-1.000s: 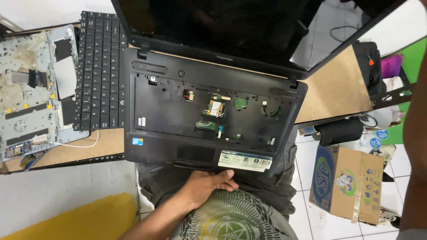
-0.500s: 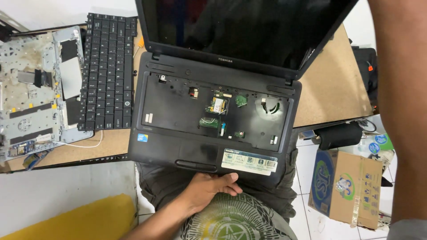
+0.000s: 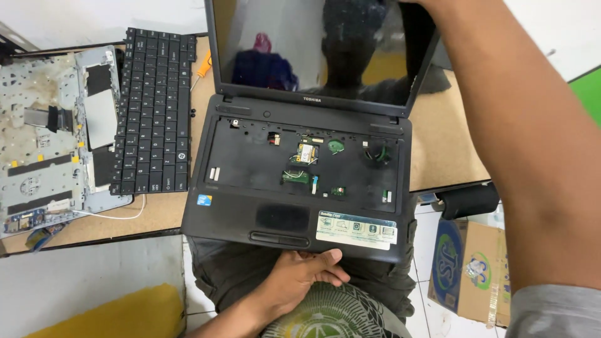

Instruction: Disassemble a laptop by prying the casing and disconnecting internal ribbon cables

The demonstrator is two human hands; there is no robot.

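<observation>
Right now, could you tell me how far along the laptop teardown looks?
Done: the keyboard is out and lies left of the laptop, whose bay shows bare boards and connectors. In hand: the left hand steadies the front edge while the right arm reaches to the screen's top; that hand is out of frame. Left: the palm rest cover and screen remain attached.

The raised laptop lid (image 3: pixel 319 50) is walling off the tabletop's (image 3: pixel 447 150) far edge, and the right arm is crossing over the right edge. The loose keyboard (image 3: pixel 153 109) and grey chassis panel (image 3: pixel 53 134) are filling the left end. Bare board is showing right of the laptop base (image 3: pixel 300 181), with a narrow strip along the near-left edge.
</observation>
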